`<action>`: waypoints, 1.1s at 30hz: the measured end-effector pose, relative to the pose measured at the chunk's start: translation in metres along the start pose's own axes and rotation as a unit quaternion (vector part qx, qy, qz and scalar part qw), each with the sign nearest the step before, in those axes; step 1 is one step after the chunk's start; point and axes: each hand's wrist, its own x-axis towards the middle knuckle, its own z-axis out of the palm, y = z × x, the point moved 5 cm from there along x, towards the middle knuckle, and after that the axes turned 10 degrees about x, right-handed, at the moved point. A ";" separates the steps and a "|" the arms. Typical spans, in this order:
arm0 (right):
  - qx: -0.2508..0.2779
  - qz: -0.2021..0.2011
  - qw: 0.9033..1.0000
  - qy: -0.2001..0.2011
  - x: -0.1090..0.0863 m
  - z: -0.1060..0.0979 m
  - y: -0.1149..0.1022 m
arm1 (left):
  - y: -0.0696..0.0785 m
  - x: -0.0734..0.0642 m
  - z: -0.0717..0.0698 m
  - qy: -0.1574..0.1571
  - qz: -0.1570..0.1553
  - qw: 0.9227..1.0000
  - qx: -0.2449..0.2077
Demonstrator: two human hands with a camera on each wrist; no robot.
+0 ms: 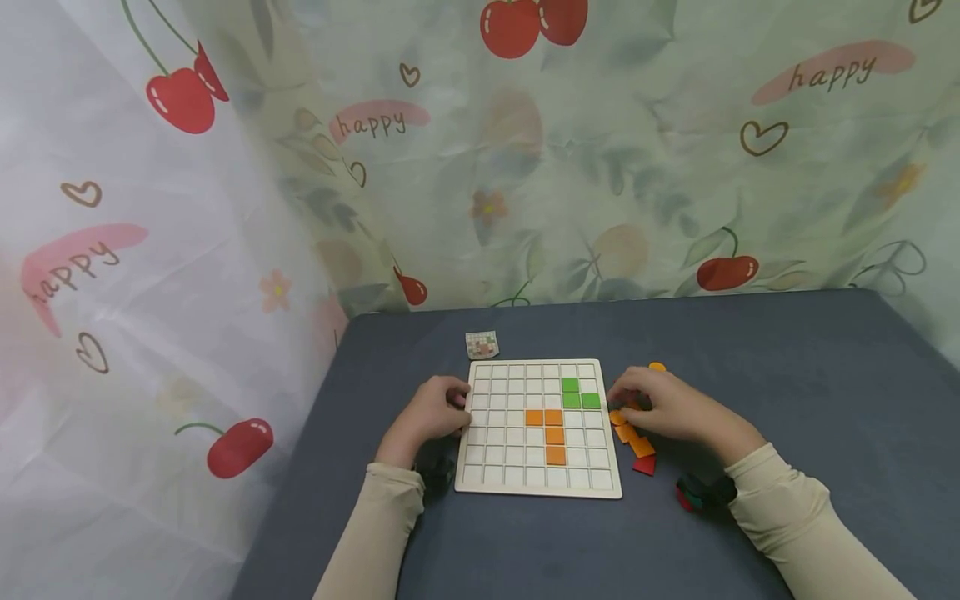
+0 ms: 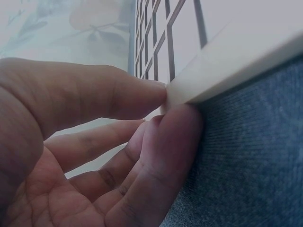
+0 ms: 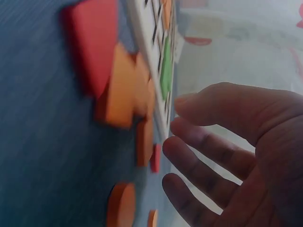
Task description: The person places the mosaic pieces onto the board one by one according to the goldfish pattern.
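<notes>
A white square board (image 1: 491,478) with a grid of cells lies on the dark table. An L of green squares (image 1: 572,400) sits at its upper right, and a bent row of orange squares (image 1: 555,436) near its middle. My left hand (image 1: 429,408) pinches the board's left edge between thumb and index finger, as the left wrist view shows at the board rim (image 2: 222,71). Beside the right edge, my right hand (image 1: 670,406) hovers over loose orange pieces (image 1: 642,447). In the right wrist view its fingers (image 3: 201,161) are spread and relaxed, holding nothing.
A small printed card (image 1: 482,345) lies behind the board's upper left corner. A red piece (image 1: 644,466) lies at the near end of the loose pieces, and an orange round piece (image 1: 657,367) beyond the right hand. Patterned cloth (image 1: 555,208) hangs behind the table.
</notes>
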 end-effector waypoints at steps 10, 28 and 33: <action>-0.021 0.010 1.000 0.006 -0.010 -0.004 0.020 | -0.002 0.000 0.000 0.002 -0.003 1.000 0.000; -0.009 0.021 1.000 0.000 -0.012 -0.003 0.024 | -0.002 0.000 0.002 0.005 0.005 1.000 0.007; -0.007 0.021 1.000 -0.006 -0.013 -0.004 0.025 | -0.002 0.001 0.002 0.005 0.003 1.000 0.005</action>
